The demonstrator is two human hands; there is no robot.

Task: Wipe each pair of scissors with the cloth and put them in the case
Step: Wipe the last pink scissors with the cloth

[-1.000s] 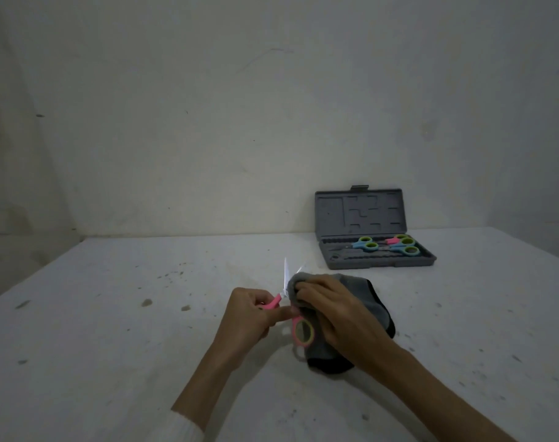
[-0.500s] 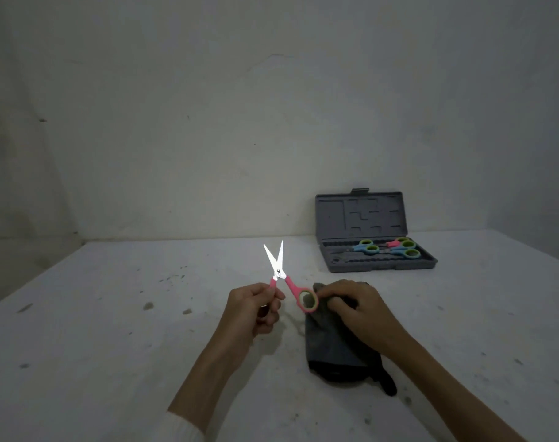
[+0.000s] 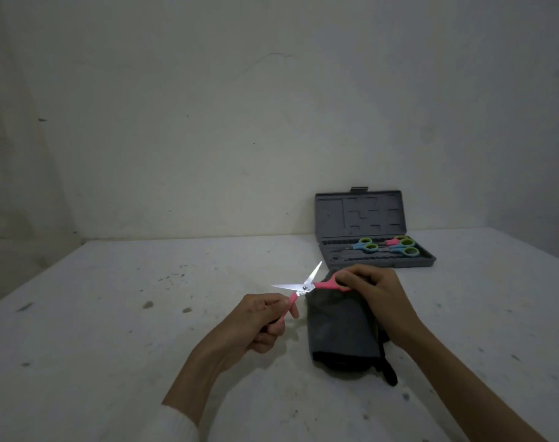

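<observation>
Both hands are on the pink scissors [image 3: 307, 288], held above the desk [image 3: 112, 314] with blades spread wide. The left hand [image 3: 259, 323] pinches one handle, the right hand [image 3: 372, 291] grips the other loop. The grey cloth [image 3: 338, 333] lies flat just beneath, on the right. Far right, the open grey case [image 3: 361, 215] already holds more scissors [image 3: 386, 245].

dim, grey light | scissor blades [image 3: 299, 283] glare white | soft shadows | wide-angle bend at edges
</observation>
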